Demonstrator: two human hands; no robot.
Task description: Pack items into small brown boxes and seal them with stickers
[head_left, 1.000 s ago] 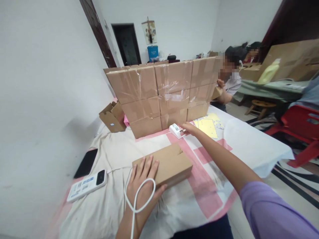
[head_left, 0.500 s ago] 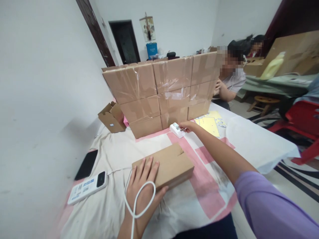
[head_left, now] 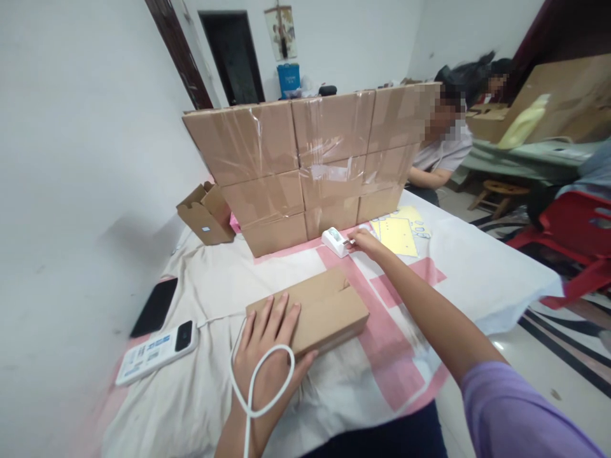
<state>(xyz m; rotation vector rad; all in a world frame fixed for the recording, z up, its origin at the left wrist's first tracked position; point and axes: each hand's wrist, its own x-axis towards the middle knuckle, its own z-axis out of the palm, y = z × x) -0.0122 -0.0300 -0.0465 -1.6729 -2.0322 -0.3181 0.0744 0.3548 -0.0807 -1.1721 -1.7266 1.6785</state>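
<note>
My left hand (head_left: 267, 356) lies with its fingers spread on the near left end of a closed cardboard box (head_left: 324, 305). A white cable (head_left: 255, 413) loops over the back of this hand. Farther off, my right hand (head_left: 363, 243) is closed at the right end of a small white device (head_left: 335, 242), its fingers pinched at something small that I cannot make out. The device rests on the cloth in front of a wall of stacked, taped boxes (head_left: 334, 178).
A white power bank (head_left: 155, 356) and a black phone (head_left: 155, 308) lie at the left. An open carton (head_left: 207, 213) stands behind them. Yellow patterned sheets (head_left: 401, 235) lie right of the device. A person (head_left: 443, 152) sits behind the stack; a red chair (head_left: 573, 235) is at right.
The view has shifted slightly, so the table items sit a little higher and farther left. My right hand has drawn back a little from the white device. My left hand stays on the box.
</note>
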